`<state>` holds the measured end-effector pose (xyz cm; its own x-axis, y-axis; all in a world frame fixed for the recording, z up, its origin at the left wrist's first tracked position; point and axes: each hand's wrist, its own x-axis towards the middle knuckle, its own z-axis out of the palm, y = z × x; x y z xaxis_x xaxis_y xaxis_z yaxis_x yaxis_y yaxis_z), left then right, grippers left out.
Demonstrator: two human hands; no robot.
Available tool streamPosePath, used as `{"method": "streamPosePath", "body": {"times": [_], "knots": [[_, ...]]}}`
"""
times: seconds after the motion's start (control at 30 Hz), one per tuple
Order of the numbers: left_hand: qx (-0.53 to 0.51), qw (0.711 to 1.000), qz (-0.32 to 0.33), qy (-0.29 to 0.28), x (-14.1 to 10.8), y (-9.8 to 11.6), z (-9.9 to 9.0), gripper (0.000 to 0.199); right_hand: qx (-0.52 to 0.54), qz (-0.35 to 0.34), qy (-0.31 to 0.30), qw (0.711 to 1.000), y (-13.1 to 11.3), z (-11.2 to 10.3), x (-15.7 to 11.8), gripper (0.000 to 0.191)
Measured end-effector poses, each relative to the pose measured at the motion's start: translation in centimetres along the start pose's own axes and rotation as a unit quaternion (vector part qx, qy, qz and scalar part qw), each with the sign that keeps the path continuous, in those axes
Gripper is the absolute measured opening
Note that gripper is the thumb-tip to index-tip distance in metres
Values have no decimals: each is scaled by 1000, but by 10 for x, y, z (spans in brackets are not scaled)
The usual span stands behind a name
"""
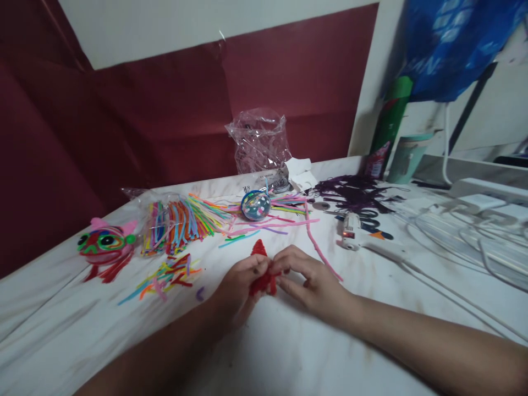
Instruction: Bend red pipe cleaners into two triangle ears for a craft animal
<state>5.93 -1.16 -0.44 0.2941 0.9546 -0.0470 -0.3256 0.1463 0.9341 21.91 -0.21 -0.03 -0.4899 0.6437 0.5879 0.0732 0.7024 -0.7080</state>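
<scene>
We're pinching this fuzzy red piece (259, 285) over the desk (289, 357), left hand (239, 280) holding its left side, right hand (311, 278) nipping its right edge. It's looking light, soft and bendy, so we're guessing the sides beat that squashable tip for gripping; farther back, colourful fuzzy sticks (185, 225) are lying bundled.

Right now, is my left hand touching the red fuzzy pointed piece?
Touching: the head view shows your left hand holding the red fuzzy pointed piece, thumb across its front.
</scene>
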Motion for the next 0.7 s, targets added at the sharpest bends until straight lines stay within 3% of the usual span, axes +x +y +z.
{"method": "streamPosePath", "body": {"times": [0.17,0.27,0.47,0.7], "knots": [[131,988,34,76,0,-1,-5,38,62,191,22,979,6,-1,5,11],[240,965,69,75,-1,3,-9,24,137,263,21,955,9,-2,9,20],[188,973,75,108,0,5,-9,18,206,252,52,944,9,-2,12,35],[165,977,77,110,2,-2,-11,19,202,260,22,944,11,5,5,29]]}}
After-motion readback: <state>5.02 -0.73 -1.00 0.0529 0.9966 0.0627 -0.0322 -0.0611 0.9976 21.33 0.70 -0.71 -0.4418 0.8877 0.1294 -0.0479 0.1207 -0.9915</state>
